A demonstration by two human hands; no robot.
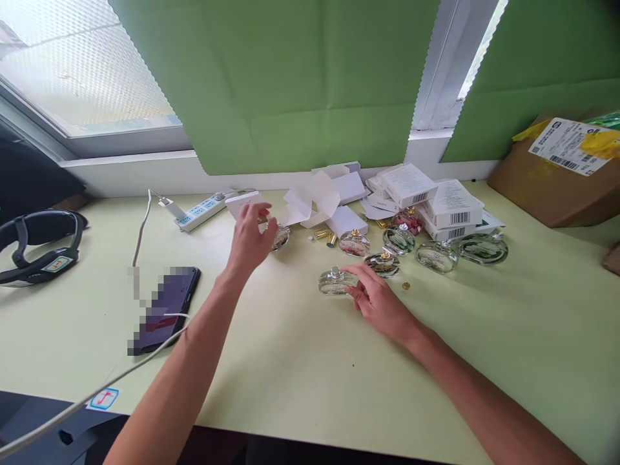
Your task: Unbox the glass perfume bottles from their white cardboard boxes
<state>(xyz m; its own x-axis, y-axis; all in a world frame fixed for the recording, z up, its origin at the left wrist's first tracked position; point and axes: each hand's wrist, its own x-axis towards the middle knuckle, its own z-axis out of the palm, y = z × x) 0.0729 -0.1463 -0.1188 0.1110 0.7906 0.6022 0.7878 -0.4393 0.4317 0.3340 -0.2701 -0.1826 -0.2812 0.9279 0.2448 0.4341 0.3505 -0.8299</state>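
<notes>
My right hand (375,300) has its thumb and fingers on the right side of a clear oval perfume bottle (333,284), which stands on the table with a silvery top. My left hand (252,236) is raised with bent, parted fingers and nothing visible in it. Just beside it are another perfume bottle (281,239), partly hidden by the hand, and a white box (242,203). Behind my right hand stands a bottle with a gold neck (382,265). A pinkish bottle (354,243) and a green-tinted one (398,239) are farther back.
White cartons (448,210) and torn white packaging (314,197) lie along the back. Gold caps (331,240) and a small gold piece (405,285) rest among the bottles. Leftward are a phone (167,310), power strip (201,210), headset (41,248) and cable; a cardboard box (547,177) stands right.
</notes>
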